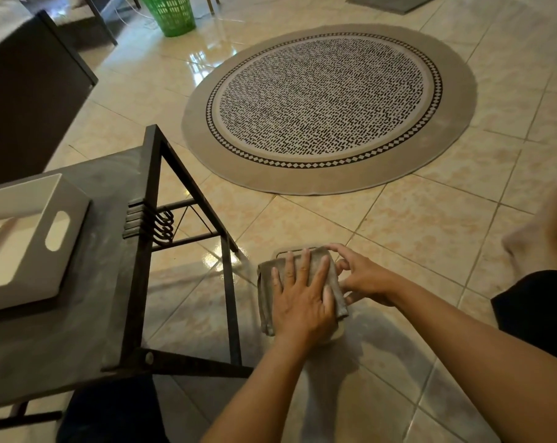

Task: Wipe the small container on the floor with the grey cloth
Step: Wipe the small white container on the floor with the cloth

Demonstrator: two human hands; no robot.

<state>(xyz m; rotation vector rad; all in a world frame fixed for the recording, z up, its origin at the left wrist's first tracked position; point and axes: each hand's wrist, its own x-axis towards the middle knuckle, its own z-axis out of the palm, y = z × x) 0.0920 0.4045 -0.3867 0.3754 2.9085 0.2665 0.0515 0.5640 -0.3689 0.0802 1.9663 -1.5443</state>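
Head view: wiping appeared underway, with no sign yet of it being finished.
Left hand [302,298] lay flat, fingers spread, pressing the grey cloth [267,302] onto the small container [290,251] on the floor [414,235]; right hand [363,279], loosely curled, steadied its edge.

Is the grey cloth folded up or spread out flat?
Folded. The grey cloth shows stacked layers along its left edge, and the left hand presses it onto the small container.

Glossy beige tiled floor [414,225] w/ light glare. Round patterned rug [328,107] mid-room. Green basket [171,14] at back. Dark metal-framed bench [117,251] at left, white tray [31,238] on top.
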